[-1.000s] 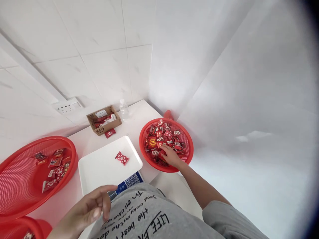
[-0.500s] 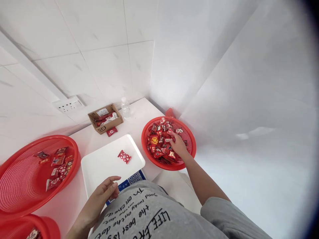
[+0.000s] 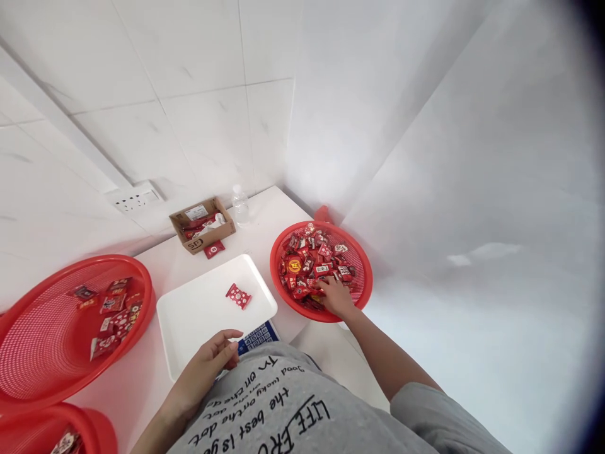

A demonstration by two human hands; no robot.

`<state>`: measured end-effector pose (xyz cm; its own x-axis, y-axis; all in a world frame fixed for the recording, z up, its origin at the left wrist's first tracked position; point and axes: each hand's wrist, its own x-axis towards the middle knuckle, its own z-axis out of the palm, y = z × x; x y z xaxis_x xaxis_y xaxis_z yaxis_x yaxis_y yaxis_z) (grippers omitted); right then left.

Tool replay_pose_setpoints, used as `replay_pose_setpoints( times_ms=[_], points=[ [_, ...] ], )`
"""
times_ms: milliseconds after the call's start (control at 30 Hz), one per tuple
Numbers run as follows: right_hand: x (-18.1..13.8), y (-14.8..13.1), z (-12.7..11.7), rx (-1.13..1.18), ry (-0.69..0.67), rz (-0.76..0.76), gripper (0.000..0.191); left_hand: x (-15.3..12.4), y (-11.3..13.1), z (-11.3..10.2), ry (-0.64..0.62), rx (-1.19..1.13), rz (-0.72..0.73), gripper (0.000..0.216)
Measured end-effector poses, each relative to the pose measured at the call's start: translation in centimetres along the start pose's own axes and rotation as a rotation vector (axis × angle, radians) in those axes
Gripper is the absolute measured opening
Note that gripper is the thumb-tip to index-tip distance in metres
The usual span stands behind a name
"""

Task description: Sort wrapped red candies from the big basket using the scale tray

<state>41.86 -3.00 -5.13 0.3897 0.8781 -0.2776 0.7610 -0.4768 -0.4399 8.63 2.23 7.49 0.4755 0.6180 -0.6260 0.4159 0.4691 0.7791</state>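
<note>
My right hand [image 3: 334, 297] reaches into the near side of a round red basket [image 3: 367, 277] heaped with small wrapped candies [image 3: 309, 252]. Its fingers are stretched down onto the wrappers, and their tips are partly hidden among them. I see nothing lifted in that hand. My left hand [image 3: 220, 353] rests over the near edge of the white weighing tray [image 3: 198, 309], loosely curved with the fingers apart and nothing in them. One red polka-dot candy [image 3: 239, 296] lies on the tray. Below the tray shows the scale's blue keypad [image 3: 259, 336], partly covered by my left hand and shirt.
At left stands a large red basket [image 3: 42, 366] with several packets, and another red basket [image 3: 101, 435] is cut off below it. A cardboard box [image 3: 212, 238] of packets, a red packet [image 3: 214, 250] and a clear bottle [image 3: 240, 205] stand along the wall.
My right hand has moved from the polka-dot candy in the middle of the basket toward its near side, leaving that candy there. My left hand has shifted slightly to the right.
</note>
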Motion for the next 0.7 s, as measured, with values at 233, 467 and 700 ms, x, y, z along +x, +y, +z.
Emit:
replay_pose_setpoints(
  times_ms=[233,467,700],
  points=[
    [0.7,0.4,-1.5,0.211,0.118,-0.032,0.013,-0.4,-0.2,0.3,-0.022,0.009,-0.003,0.041],
    [1.1,-0.5,-2.9,0.379,0.27,-0.006,0.016,-0.5,-0.5,0.4,-0.029,0.011,-0.016,0.043],
    [0.5,-2.6,-4.8,0.288,0.255,0.03,0.035,-0.6,-0.6,0.2,-0.044,0.018,-0.013,0.042]
  ],
)
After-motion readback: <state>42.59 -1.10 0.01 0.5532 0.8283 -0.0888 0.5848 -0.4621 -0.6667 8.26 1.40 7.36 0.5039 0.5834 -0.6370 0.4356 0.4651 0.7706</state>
